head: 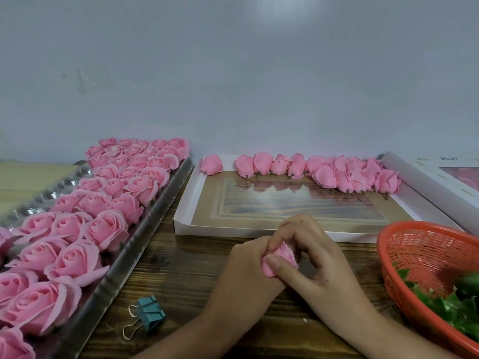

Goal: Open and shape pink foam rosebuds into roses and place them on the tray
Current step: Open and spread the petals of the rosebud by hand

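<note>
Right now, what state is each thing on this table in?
held rosebud: barely opened, pinched by left hand and right hand.
tray: holds rows of opened roses.
box rosebuds: closed, lying along the far edge.
basket: partly filled with green leaves.
binder clip: clamping nothing.

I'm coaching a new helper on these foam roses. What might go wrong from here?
Both the left hand and right hand pinch the rosebud; hard pulling may tear or crease its petals. The roses on the tray sit petal to petal, so pressing this one in may squash a neighbour.
</note>
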